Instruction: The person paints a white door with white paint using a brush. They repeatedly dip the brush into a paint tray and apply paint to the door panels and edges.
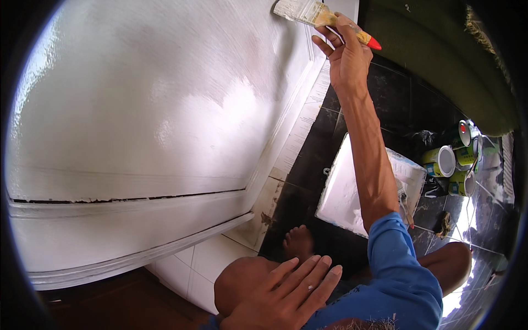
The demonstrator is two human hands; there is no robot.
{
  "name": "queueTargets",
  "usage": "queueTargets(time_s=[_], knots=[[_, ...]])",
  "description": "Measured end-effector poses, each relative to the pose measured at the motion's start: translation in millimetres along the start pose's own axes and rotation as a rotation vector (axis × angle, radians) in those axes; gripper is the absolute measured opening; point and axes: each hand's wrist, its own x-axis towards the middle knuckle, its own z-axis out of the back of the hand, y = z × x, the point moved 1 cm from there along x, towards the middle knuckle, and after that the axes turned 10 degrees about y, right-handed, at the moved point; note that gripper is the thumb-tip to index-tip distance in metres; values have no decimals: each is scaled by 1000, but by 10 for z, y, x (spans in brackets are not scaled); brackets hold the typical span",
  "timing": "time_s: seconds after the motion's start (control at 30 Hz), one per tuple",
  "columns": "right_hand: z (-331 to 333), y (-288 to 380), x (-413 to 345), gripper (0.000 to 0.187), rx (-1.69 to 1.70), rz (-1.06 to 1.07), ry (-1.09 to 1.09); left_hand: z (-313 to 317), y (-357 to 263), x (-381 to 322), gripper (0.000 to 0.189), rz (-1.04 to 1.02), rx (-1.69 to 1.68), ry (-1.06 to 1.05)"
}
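My right hand (348,57) grips the wooden handle of a flat paintbrush (303,11) with a red tip. White paint coats its bristles, which are at the upper right part of a white panel (165,103). Wet, glossy brush strokes cover much of that panel, and greyish patches show through. My left hand (295,288) is by my bent knee (243,280), palm down, fingers stretched and slightly apart, holding nothing. Below my right forearm lies a paint tray (338,185) with white paint in it. A second paintbrush (406,206) rests on the tray, partly hidden by the arm.
Several paint cans (439,161) stand on the dark tiled floor (303,165) at the right. A dark green cloth-like surface (429,53) fills the upper right. Moulding (284,115) frames the panel, with white tiles (206,264) below. My bare foot (299,241) is near the tray.
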Motion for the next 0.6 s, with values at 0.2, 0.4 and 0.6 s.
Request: queueTargets(time_s=[0.2, 0.4, 0.6], knots=[[632, -552, -745, 37, 17, -290, -229, -29, -7, -1, 49, 4, -12, -46], [711, -680, -1435, 30, -236, -332, -338, -80, 24, 10, 40, 7, 52, -117], [34, -400, -1139, 29, -236, -266, -143, -132, 21, 9, 37, 0, 109, -140]])
